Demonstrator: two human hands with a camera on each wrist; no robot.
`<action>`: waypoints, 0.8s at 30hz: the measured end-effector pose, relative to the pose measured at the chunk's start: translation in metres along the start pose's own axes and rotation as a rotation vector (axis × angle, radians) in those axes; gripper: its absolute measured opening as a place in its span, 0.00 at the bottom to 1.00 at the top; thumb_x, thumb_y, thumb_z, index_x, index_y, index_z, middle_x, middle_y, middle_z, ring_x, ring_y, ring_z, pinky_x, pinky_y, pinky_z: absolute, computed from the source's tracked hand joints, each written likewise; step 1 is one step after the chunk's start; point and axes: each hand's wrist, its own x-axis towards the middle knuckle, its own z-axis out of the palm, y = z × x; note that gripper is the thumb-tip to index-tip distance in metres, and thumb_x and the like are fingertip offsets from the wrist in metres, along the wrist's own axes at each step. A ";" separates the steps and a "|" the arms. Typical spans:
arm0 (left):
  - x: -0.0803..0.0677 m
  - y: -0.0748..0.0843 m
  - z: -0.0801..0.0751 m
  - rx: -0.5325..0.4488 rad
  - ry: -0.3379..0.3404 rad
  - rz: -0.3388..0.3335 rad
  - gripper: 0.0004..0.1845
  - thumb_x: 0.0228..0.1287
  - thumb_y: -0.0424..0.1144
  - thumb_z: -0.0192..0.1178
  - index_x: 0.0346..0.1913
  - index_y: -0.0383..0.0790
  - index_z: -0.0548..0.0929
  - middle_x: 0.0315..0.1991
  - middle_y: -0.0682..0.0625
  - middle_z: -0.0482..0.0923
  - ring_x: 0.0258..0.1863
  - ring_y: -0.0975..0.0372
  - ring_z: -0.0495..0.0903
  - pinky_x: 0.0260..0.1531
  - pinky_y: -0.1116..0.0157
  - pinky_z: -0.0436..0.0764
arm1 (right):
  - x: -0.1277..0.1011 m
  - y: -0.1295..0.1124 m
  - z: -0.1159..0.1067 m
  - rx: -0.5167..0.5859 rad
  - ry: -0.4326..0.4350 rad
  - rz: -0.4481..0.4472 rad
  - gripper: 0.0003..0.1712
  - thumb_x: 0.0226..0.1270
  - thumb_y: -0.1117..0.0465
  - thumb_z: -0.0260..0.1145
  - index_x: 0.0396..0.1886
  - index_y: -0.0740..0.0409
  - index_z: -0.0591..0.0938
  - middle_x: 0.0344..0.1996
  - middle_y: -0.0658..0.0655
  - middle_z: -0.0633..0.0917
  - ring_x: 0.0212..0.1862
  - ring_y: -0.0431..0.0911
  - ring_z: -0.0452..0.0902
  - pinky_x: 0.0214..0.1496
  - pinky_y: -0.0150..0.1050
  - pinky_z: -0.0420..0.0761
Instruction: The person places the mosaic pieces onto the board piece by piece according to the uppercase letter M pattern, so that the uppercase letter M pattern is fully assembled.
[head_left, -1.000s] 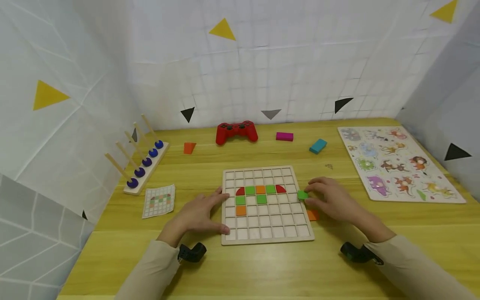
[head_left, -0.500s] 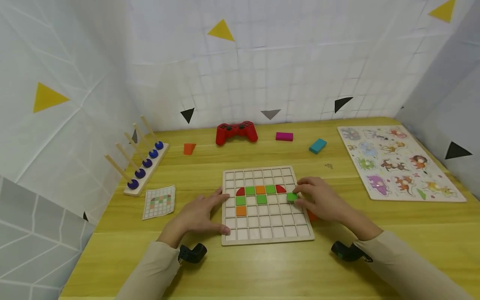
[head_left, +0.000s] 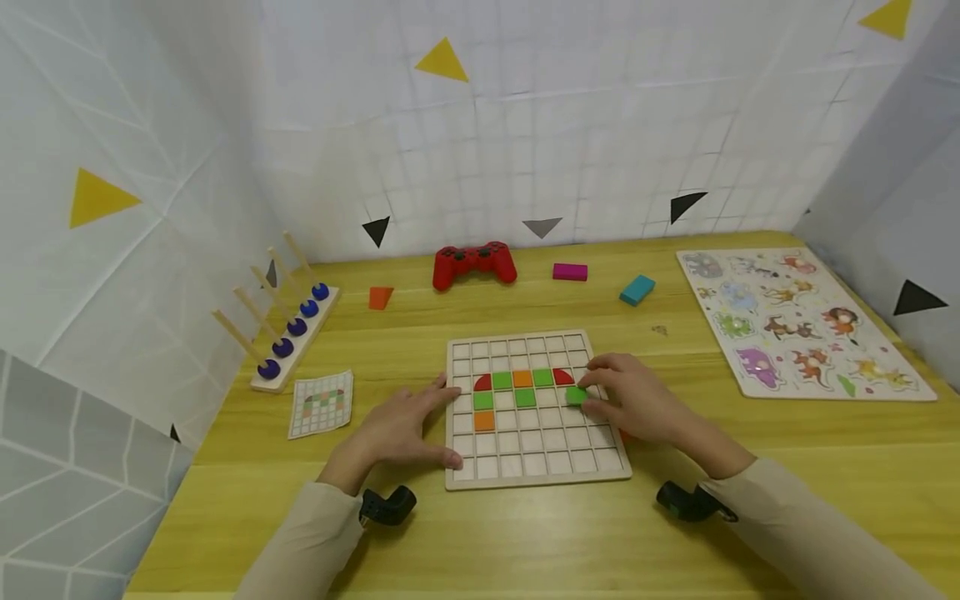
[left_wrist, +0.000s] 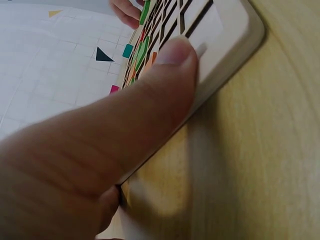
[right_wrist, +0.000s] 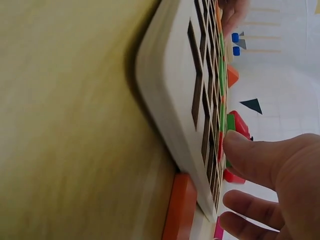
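Note:
A square wooden grid board (head_left: 540, 467) lies on the table between both hands. My left hand (head_left: 397, 427) rests at its left side, fingers spread, the thumb over the front-left corner. Between thumb and fingertips my right hand (head_left: 637, 398) pinches a green square tile (head_left: 576, 396), held over cells near the board's right side. Red quarter-round tiles (head_left: 562, 377), green tiles (head_left: 526, 398) and orange tiles (head_left: 484, 421) sit in the cells. An orange piece (right_wrist: 180, 207) lies against the board's right edge, mostly hidden by the right hand in the head view.
A pattern card (head_left: 321, 404) and a peg stand (head_left: 296, 337) are on the left. Farther back lie an orange block (head_left: 380, 297), a red game controller (head_left: 474, 264), a magenta block (head_left: 570, 272) and a blue block (head_left: 637, 290). An animal puzzle board (head_left: 795, 333) occupies the right.
My right hand has carried the green tile leftward from beyond the board's right edge to over its cells. My left hand has stayed in place at the board.

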 end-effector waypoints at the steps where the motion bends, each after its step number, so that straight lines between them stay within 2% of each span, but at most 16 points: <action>1: 0.000 0.000 0.000 -0.001 -0.003 -0.004 0.54 0.42 0.73 0.69 0.75 0.63 0.60 0.80 0.57 0.47 0.66 0.51 0.67 0.61 0.50 0.72 | 0.001 -0.001 0.001 -0.002 -0.002 -0.006 0.12 0.63 0.60 0.71 0.46 0.56 0.85 0.56 0.66 0.79 0.59 0.63 0.73 0.62 0.61 0.72; 11: 0.001 0.001 0.000 -0.001 -0.003 -0.005 0.54 0.43 0.72 0.69 0.75 0.63 0.60 0.80 0.58 0.45 0.64 0.51 0.67 0.60 0.50 0.72 | 0.005 -0.003 0.003 -0.019 -0.002 -0.013 0.13 0.61 0.60 0.72 0.45 0.58 0.85 0.56 0.67 0.79 0.59 0.62 0.72 0.62 0.61 0.72; 17: 0.000 0.001 0.002 -0.012 -0.001 -0.003 0.54 0.43 0.73 0.69 0.75 0.64 0.61 0.80 0.57 0.46 0.67 0.49 0.66 0.62 0.48 0.71 | 0.006 -0.004 0.007 -0.034 0.027 -0.040 0.15 0.62 0.60 0.71 0.48 0.58 0.85 0.54 0.65 0.80 0.58 0.61 0.73 0.61 0.60 0.73; 20: 0.000 0.001 0.002 -0.020 -0.001 0.001 0.54 0.43 0.72 0.69 0.75 0.63 0.61 0.80 0.56 0.47 0.66 0.49 0.67 0.60 0.48 0.72 | 0.005 -0.004 0.008 -0.027 0.033 -0.033 0.14 0.62 0.60 0.71 0.47 0.57 0.85 0.54 0.65 0.80 0.58 0.61 0.73 0.60 0.60 0.73; 24: 0.001 0.000 0.000 -0.012 -0.001 -0.005 0.54 0.43 0.72 0.68 0.75 0.64 0.60 0.80 0.57 0.46 0.69 0.48 0.65 0.62 0.46 0.71 | 0.007 -0.002 0.009 -0.022 0.031 -0.033 0.12 0.63 0.59 0.71 0.45 0.57 0.86 0.54 0.65 0.80 0.59 0.61 0.72 0.61 0.60 0.73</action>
